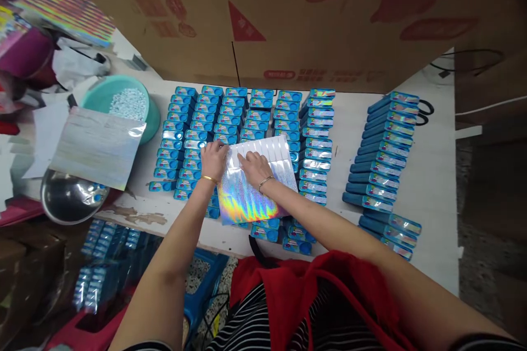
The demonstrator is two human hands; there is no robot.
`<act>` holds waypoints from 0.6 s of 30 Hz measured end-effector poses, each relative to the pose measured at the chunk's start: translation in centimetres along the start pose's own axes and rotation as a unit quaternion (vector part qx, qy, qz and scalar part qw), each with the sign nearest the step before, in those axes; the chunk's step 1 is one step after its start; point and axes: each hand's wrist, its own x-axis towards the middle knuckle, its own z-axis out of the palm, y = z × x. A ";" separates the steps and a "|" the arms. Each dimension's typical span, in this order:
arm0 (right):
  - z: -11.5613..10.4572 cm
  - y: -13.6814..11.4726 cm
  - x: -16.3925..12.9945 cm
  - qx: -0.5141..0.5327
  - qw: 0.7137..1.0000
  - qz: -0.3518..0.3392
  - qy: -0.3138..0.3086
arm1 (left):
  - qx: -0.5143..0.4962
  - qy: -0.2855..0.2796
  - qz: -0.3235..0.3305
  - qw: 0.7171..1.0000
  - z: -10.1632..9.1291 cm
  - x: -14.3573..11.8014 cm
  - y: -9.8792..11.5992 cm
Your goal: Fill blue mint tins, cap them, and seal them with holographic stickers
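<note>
Currently both hands lie flat: left hand (pixel 214 160) and right hand (pixel 255 167) pressing the shiny sheet (pixel 255 184), which hides several blue boxes (pixel 230 115).

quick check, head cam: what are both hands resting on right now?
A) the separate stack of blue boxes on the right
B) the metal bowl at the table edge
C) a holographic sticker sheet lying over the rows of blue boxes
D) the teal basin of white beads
C. The left hand and right hand both press on the holographic sheet, which lies across the rows of blue boxes; the teal basin and metal bowl sit off to the left, untouched.
</note>
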 end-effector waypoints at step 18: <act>-0.7 0.0 -0.9 0.002 1.000 -0.024 -0.010 | -0.011 -0.016 -0.053 0.998 -0.8 -0.6 0.7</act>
